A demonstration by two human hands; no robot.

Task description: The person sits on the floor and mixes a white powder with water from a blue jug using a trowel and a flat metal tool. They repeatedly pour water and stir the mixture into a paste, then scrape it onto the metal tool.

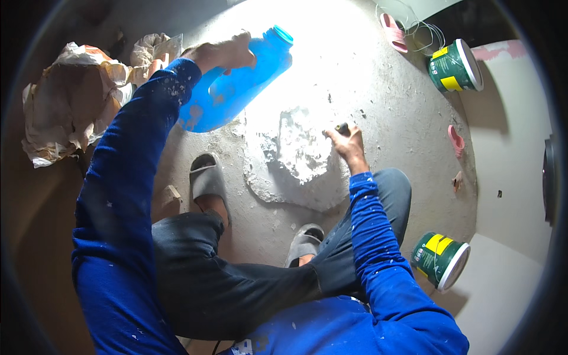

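My left hand [226,53] is closed around the handle of a blue plastic jug [235,88], which is tilted with its open neck towards the upper right. Below and right of the jug, a mound of white plaster-like material [304,151] lies on a flat, pale, crusted board or slab [293,195] on the floor. At the mound's right edge my right hand [348,146] grips a tool by its dark handle [341,128]; the tool's working end cannot be made out. Strong light washes out the floor beyond.
Crumpled paper sacks [71,102] stand at the left. Two green buckets with white lids [455,66] [443,262] are by the right wall. Pink slippers [393,33] [456,141] and coiled wire [428,35] lie on the right. My grey slippers [207,177] [305,244] flank the slab's near edge.
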